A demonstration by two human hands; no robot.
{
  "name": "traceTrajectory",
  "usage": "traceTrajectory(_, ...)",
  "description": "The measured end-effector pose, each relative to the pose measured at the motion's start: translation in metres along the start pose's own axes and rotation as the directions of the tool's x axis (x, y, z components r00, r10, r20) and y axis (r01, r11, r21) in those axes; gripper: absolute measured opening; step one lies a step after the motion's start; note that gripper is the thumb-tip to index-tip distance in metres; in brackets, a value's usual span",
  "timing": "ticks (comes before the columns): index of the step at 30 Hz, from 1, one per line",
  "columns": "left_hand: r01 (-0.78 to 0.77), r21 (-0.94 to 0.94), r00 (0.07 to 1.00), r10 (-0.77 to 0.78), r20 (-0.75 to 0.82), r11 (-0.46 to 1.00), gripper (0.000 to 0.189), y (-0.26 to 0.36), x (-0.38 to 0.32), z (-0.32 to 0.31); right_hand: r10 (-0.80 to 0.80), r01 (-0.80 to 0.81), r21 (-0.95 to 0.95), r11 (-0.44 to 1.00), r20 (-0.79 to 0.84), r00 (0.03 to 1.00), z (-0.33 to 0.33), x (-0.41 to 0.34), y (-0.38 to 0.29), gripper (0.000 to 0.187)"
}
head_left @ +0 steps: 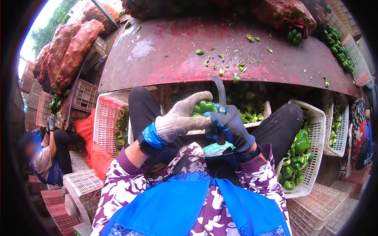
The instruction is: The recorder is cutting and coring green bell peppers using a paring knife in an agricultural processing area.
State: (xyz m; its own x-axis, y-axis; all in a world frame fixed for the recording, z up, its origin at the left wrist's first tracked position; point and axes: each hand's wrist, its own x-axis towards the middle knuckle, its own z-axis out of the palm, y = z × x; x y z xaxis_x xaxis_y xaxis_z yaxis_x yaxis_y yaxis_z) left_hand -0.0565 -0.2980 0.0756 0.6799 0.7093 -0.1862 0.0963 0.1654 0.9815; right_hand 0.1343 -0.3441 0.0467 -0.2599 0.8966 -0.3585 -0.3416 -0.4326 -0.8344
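Observation:
My left hand (180,116), in a pale knitted work glove with a blue cuff under it, is closed around a green bell pepper (203,107) over my lap. Close against the pepper, my right hand (233,122), in a dark blue coated glove, grips a curved-blade knife (219,88). Its blade points away from me toward the table edge, and the lower end of the handle shows beneath my fist. Fingers and gloves cover much of the pepper. Below my hands stands a white plastic crate (257,124) holding pale green pepper scraps (248,116).
A red-stained table (165,53) bears pepper bits. Mesh sacks of peppers (283,17) lie along its far side. A white crate of green peppers (320,147) stands right, a crate with wilted scraps (109,103) left. Another person (44,156) sits at far left near stacked crates (84,180).

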Motion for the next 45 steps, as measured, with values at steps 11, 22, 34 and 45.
traceTrajectory(11,0.016,-0.437,0.938,-0.165,-0.305,0.899,0.054,-0.018,-0.001,0.024,-0.154,0.156,0.01,0.988,-0.116,0.981,0.006,0.006,0.012,0.046)
traceTrajectory(22,-0.049,-0.511,0.891,-0.193,-0.41,0.858,0.039,-0.034,0.01,0.032,-0.493,0.346,-0.639,0.687,-0.059,0.868,-0.004,0.011,0.025,0.076)
traceTrajectory(34,0.058,-0.539,0.868,-0.309,-0.389,0.84,0.04,-0.016,-0.008,0.043,-0.578,0.606,-0.297,0.738,0.186,0.795,-0.015,0.015,0.023,0.053)
traceTrajectory(45,0.172,-0.468,0.892,-0.339,-0.3,0.867,0.047,-0.011,-0.032,0.039,-0.687,0.728,-0.517,0.449,0.321,0.652,-0.012,0.012,0.03,0.043)
